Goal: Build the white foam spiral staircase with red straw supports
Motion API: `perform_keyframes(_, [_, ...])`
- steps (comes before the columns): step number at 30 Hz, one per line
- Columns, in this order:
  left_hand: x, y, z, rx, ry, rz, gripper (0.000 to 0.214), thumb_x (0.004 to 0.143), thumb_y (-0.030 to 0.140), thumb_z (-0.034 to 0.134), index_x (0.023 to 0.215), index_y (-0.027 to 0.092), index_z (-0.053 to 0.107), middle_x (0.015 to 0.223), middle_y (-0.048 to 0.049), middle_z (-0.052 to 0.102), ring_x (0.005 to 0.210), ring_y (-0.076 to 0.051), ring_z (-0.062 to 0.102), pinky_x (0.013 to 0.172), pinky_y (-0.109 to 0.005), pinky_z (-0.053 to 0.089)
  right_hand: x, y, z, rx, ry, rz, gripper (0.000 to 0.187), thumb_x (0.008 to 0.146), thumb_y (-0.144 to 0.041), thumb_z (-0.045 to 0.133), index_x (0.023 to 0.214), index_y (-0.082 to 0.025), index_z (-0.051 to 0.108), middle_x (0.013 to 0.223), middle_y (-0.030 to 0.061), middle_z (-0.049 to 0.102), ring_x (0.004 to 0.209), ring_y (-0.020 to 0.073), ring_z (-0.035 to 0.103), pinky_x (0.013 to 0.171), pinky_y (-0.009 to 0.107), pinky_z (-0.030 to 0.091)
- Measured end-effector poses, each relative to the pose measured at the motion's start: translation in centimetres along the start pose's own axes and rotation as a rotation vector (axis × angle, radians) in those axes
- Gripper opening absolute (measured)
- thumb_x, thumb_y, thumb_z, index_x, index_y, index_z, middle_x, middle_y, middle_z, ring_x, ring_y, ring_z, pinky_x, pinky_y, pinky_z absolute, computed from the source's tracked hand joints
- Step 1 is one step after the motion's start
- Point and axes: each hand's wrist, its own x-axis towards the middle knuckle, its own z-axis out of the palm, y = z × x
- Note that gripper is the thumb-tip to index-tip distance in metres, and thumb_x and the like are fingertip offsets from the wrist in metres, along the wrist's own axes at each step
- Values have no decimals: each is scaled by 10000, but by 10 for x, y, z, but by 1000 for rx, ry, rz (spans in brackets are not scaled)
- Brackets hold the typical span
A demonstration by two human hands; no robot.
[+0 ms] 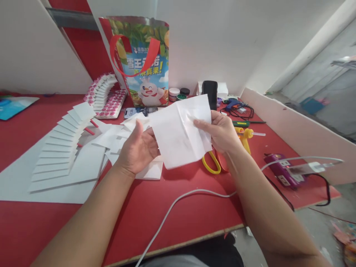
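A creased white sheet of paper [180,131] is held up above the red table [178,207] between both hands. My left hand [137,148] grips its lower left edge, thumb up, fingers hidden behind the sheet. My right hand [219,131] pinches the right edge, thumb on the front. Below the sheet lie loose white paper pieces [122,139]. Yellow-handled scissors [211,163] rest on the table just under my right wrist.
A fanned row of white cards [59,148] lies at left on a large white sheet. At the back stand a printed shopping bag [144,63], a phone [139,111], small jars [178,93] and a black device. A yellow glue gun [244,137], purple power strip [280,168] and white cable [183,196] lie right.
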Motion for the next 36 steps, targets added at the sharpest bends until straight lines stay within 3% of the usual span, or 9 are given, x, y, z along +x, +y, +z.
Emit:
perform_keyframes(3, [1, -5, 6, 39, 87, 34, 545, 740, 557, 819, 1150, 207, 737, 1187, -122, 774, 1207, -356, 682, 963, -482, 593, 2, 2, -1, -37, -4, -1, 378, 611, -346, 939, 889, -212, 720, 861, 13, 773, 708, 171, 708, 627, 307, 602])
perform_keyframes(6, [2, -10, 8, 71, 193, 82, 438, 682, 361, 899, 1057, 177, 769, 1084, -109, 805, 1101, -330, 730, 962, -475, 587, 1, 1, -4, -61, -46, 27, 383, 615, -363, 937, 893, -206, 724, 853, 13, 777, 707, 168, 710, 616, 296, 596])
perform_keyframes(14, [2, -7, -1, 166, 204, 134, 319, 730, 358, 859, 995, 194, 794, 931, -60, 819, 897, -281, 770, 797, -406, 618, 4, -7, -19, -60, -179, 68, 405, 626, -340, 939, 961, -205, 755, 857, 15, 789, 723, 162, 728, 645, 294, 609])
perform_keyframes(23, [2, -7, -4, 75, 140, 183, 300, 743, 246, 842, 1036, 191, 806, 965, -68, 816, 921, -257, 757, 854, -380, 582, 5, -4, -27, -44, -256, 34, 324, 652, -299, 919, 931, -209, 780, 838, 12, 792, 731, 168, 731, 692, 308, 613])
perform_keyframes(27, [4, -7, -7, 46, 176, 203, 228, 726, 199, 834, 954, 208, 824, 843, -28, 796, 787, -192, 728, 801, -318, 561, 7, -2, -29, -8, -256, 14, 262, 662, -269, 897, 890, -209, 785, 784, 5, 780, 703, 165, 718, 690, 308, 602])
perform_keyframes(31, [2, -3, -5, 68, 120, 221, 94, 734, 168, 758, 801, 195, 820, 801, -18, 755, 696, -133, 659, 666, -235, 514, 4, -6, -27, -42, -261, -10, 127, 675, -246, 837, 784, -195, 794, 761, 21, 761, 673, 156, 693, 619, 266, 558])
perform_keyframes(36, [-1, -1, -8, 145, 114, 290, 173, 740, 141, 634, 737, 201, 796, 774, -26, 718, 612, -117, 560, 564, -229, 429, 1, -10, -26, -122, -229, 2, 100, 704, -220, 679, 729, -194, 773, 669, 16, 693, 533, 119, 558, 466, 235, 400])
